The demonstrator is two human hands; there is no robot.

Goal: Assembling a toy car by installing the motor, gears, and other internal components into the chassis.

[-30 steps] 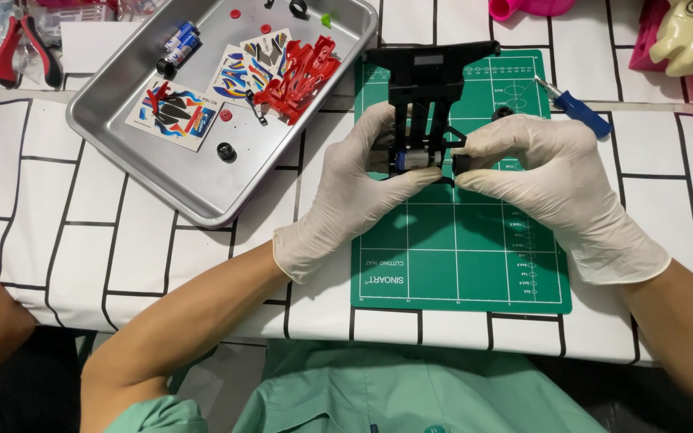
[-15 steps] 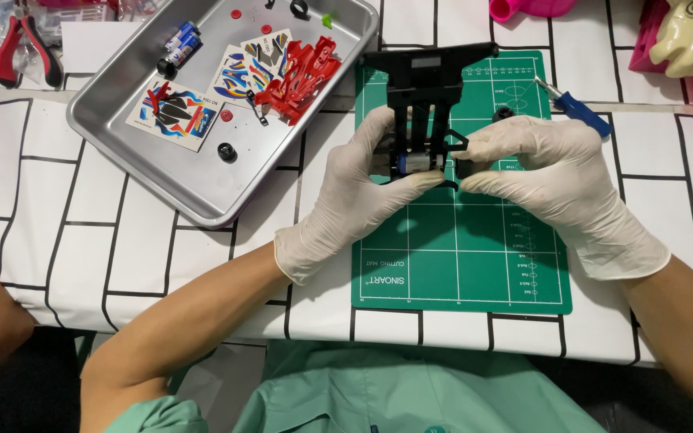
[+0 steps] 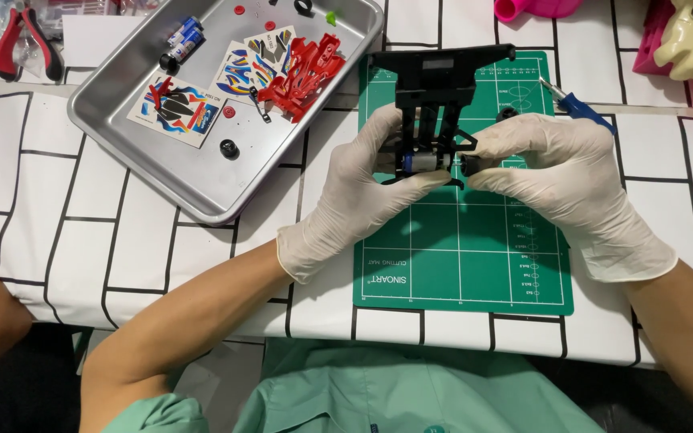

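1. The left hand point(image 3: 362, 188) is closed round the near end of a black toy car frame point(image 3: 435, 104), thumb and fingers pinching it from the left. The right hand point(image 3: 555, 172) is curled shut on the frame's right side, fingertips pressed to a small black part there (what kind of part, I cannot tell). The frame sits over the far half of the green cutting mat point(image 3: 459, 248) on the table point(image 3: 58, 216).
2. The small part could slip from gloved fingertips, since the gloves dull the grip.
3. A dropped part would be hard to spot against the black lines of the table cover.
4. Too hard a squeeze might bend the frame's thin black struts.
5. A left elbow swing could knock the metal tray point(image 3: 146, 160), scattering the red pieces point(image 3: 302, 76) and sticker sheets point(image 3: 176, 111).
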